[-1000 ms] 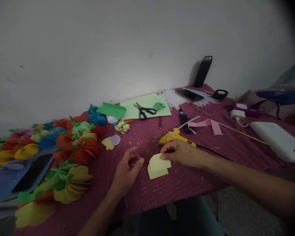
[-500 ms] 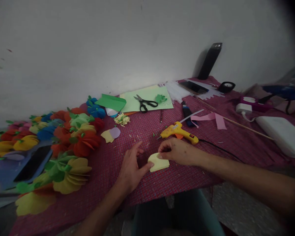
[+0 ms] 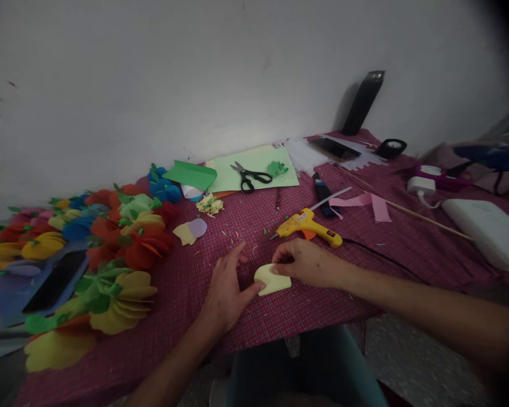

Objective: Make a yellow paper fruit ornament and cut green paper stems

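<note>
A: How does the left hand (image 3: pixel 226 286) lie?
B: Palm down, fingers spread, thumb stretched out to the right; forearm entering from below.

A: And the right hand (image 3: pixel 306 262)?
B: Knuckles up, fingertips curled and pinched together, arm extended from the right.

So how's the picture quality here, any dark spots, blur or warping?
Head view: dim overall, brightest on the wall behind the scissors; corners vignette to black at right; wide-angle bend curves the table edge; the yellow paper between left hand and right hand stays fairly sharp; edges go soft.
</note>
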A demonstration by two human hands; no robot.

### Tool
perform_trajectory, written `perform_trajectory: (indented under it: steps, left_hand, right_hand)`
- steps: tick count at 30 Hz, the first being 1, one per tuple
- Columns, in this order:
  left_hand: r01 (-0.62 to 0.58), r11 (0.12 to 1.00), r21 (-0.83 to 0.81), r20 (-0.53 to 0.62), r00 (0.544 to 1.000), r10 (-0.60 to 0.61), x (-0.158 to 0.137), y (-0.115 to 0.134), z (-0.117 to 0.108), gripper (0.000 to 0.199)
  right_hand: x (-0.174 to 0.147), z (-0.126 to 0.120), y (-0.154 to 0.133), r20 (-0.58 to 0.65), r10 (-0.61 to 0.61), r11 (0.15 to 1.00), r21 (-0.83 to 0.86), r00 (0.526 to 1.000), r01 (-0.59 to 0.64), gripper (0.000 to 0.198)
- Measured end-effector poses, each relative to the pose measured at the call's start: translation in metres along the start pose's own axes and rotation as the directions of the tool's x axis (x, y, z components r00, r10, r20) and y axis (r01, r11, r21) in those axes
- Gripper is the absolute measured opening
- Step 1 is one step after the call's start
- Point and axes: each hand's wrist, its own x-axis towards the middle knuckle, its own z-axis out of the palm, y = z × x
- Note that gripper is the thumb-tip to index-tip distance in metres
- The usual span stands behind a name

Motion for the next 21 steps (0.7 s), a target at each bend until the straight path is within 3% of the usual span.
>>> perform_trajectory:
  steps: [21]
  left_hand:
    - [0.012,1.000,0.019,0.016,1.000,-0.012,0.0030,0.0017,0.0003,0.077]
  right_hand:
    - [-0.0033,-0.0007,0.0013,-0.055,-0.038,0.977,-0.210,0.998,0.026,0.006]
